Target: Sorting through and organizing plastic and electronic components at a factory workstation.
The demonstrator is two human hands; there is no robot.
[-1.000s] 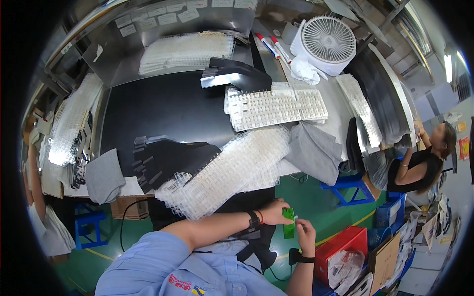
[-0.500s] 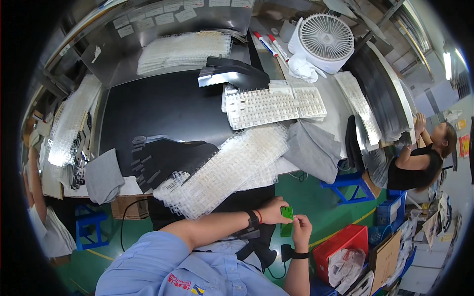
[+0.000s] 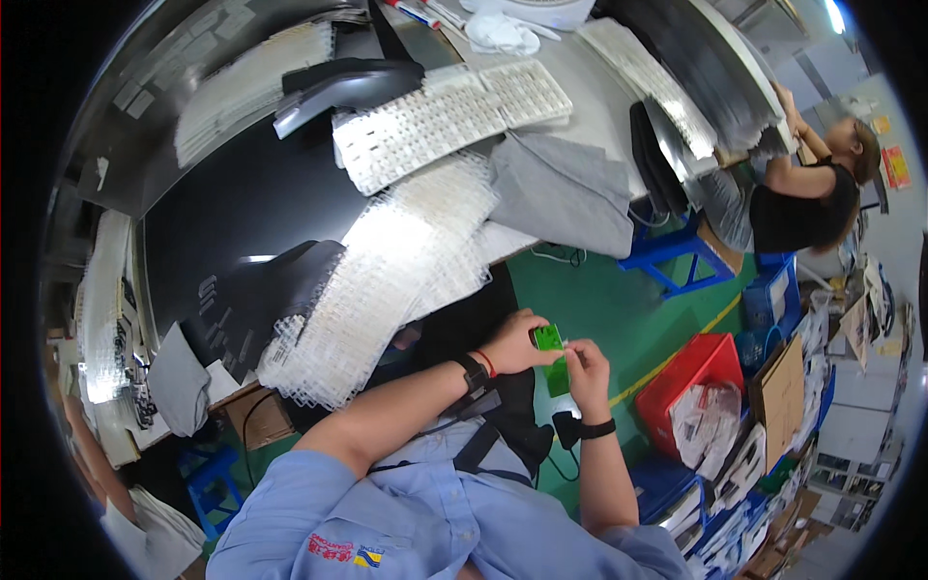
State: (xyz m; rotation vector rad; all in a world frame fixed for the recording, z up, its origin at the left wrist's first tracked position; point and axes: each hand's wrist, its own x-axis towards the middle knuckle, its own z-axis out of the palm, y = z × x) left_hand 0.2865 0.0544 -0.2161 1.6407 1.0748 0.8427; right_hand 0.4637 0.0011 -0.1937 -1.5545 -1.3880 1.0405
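Worktop (image 3: 601, 111) spreads from 9 to 12 o'clock beyond the two hands, its far left part covered by a black surface (image 3: 208, 213). Pale lattice sheets (image 3: 396, 251) lie overlapping at 10 o'clock, jutting past the near edge. A crumpled grey cloth (image 3: 561, 188) rests at 12, and a red bin (image 3: 710, 356) stands at 3 o'clock, a clear bag (image 3: 706, 420) in it. Left hand (image 3: 510, 346) comes in from 8 o'clock, its grip closed on a flat green piece (image 3: 557, 379), thumb across the front. Right hand (image 3: 589, 377) sits at 4 o'clock from the piece, its grip pinched together at the right edge; whether green edge or a small pale bit is between the fingertips, I cannot tell. Smallest of these, the green piece stands roughly upright between both hands: its upper part at 2 o'clock from the left thumb's base, its lower part hanging below at 6.
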